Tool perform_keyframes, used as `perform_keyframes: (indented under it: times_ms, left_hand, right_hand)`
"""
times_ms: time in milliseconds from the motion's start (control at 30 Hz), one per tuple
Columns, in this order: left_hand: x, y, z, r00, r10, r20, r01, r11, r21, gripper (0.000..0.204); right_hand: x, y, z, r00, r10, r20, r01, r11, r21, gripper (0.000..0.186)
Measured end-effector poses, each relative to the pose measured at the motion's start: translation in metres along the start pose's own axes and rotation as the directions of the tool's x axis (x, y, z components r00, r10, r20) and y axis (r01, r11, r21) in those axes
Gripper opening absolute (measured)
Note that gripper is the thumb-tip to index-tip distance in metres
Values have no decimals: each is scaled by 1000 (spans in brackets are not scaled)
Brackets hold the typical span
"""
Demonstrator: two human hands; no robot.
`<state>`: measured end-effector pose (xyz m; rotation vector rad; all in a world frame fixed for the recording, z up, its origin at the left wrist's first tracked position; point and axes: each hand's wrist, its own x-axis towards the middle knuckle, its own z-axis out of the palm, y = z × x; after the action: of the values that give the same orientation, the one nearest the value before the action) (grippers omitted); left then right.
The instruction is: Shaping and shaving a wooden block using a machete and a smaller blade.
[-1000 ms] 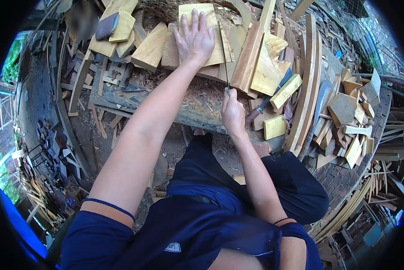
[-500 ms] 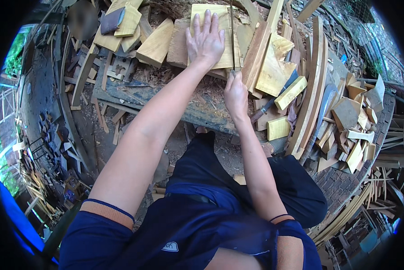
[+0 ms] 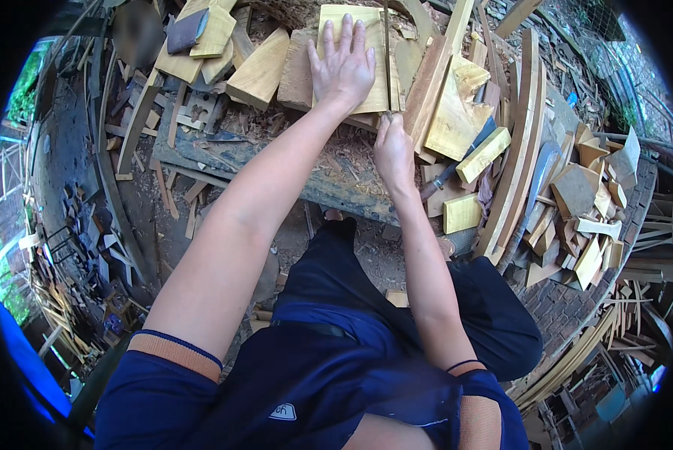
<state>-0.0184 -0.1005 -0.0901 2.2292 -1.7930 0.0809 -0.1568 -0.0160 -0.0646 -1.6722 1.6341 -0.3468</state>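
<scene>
A yellow wooden board (image 3: 366, 95) lies on a thicker brown block (image 3: 299, 82) at the top middle. My left hand (image 3: 344, 69) rests flat on this board, fingers spread and pointing away from me. Just to its right, a thin dark saw (image 3: 387, 56) stands in line with the board's right side, its blade seen edge-on. A narrow strip of the same yellow wood shows right of the blade. My right hand (image 3: 395, 150) is closed around the near end of the saw; its handle is mostly hidden by the fingers.
The weathered work surface (image 3: 276, 161) carries sawdust and chips. To the right lie a yellow offcut (image 3: 456, 120), small yellow blocks (image 3: 485, 155), a dark-handled tool (image 3: 445, 174) and long curved planks (image 3: 520, 150). A scrap pile (image 3: 584, 202) sits farther right. A dark pouch-like thing (image 3: 187, 31) rests upper left.
My right hand and the saw have shifted very slightly away from me. My left hand stays pressed on the board. The whole view has moved a little.
</scene>
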Motion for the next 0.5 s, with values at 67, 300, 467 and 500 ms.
perform_keyframes:
  times_ms: [67,300,467,500]
  left_hand:
    - [-1,0,3,1000,-3,-8,3,1000,-8,56]
    - [-2,-7,1,1000,-14,-13,14,1000,5,56]
    - [0,2,2,1000,-1,-2,1,1000,-11,56]
    - [-1,3,2,1000,3,15,-3,1000,-9,56]
  right_hand:
    - [-8,3,7,997,-5,-73,9,999,53,28]
    - [-43,19,11,999,42,-12,-42,999,32,22]
    - [0,4,11,990,-9,-144,16,999,49,23]
    - [-7,6,9,989,-4,-149,16,997,79,22]
